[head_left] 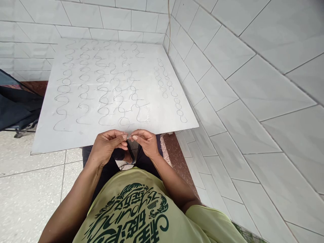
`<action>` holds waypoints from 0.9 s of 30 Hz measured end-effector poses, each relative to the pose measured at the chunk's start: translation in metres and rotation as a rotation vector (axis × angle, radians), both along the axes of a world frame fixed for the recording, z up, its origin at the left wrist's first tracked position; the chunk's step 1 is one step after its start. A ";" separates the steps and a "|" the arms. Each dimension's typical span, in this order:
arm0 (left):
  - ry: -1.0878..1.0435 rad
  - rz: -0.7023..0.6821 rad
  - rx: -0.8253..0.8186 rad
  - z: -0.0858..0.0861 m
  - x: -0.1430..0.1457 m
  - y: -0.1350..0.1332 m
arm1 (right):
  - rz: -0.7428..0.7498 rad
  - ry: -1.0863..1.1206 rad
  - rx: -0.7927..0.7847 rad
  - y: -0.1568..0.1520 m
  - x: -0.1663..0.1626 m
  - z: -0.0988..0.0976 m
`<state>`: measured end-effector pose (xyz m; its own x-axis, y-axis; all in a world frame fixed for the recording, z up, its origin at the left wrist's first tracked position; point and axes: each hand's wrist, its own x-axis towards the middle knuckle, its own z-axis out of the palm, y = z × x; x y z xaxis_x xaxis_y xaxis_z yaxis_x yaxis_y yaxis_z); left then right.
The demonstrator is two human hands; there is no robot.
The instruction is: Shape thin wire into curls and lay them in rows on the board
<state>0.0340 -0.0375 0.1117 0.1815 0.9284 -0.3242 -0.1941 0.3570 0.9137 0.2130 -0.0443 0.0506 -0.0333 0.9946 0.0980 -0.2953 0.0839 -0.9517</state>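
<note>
A slack pinch could have dropped the thin wire [130, 137] (barely visible) held between the left hand [108, 146] and right hand [146, 142], both closed at the fingertips, wrists lifted, forearms angled inward above dark trousers [144, 165]; a knock could have disturbed the curled wires [101, 98] on the board [43, 143] beyond, beside the tiled wall [253, 101]

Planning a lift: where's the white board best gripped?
The near edge of the white board, coming from the near side: that strip is bare of the bent wire shapes, and the edge juts out over the legs, so a hand can likely wrap under it.
</note>
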 end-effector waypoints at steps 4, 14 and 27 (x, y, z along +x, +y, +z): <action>0.010 -0.011 -0.003 0.004 -0.003 0.001 | 0.025 -0.002 -0.001 0.000 0.007 -0.001; 0.009 -0.040 -0.024 0.001 -0.003 0.002 | 0.063 -0.025 0.008 0.001 0.011 0.001; 0.028 -0.021 0.037 0.005 -0.001 0.003 | 0.025 0.058 -0.052 -0.006 -0.005 0.000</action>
<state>0.0335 -0.0349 0.1171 0.1920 0.9359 -0.2953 -0.1614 0.3269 0.9312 0.2081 -0.0503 0.0510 -0.0536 0.9974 0.0482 -0.3510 0.0264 -0.9360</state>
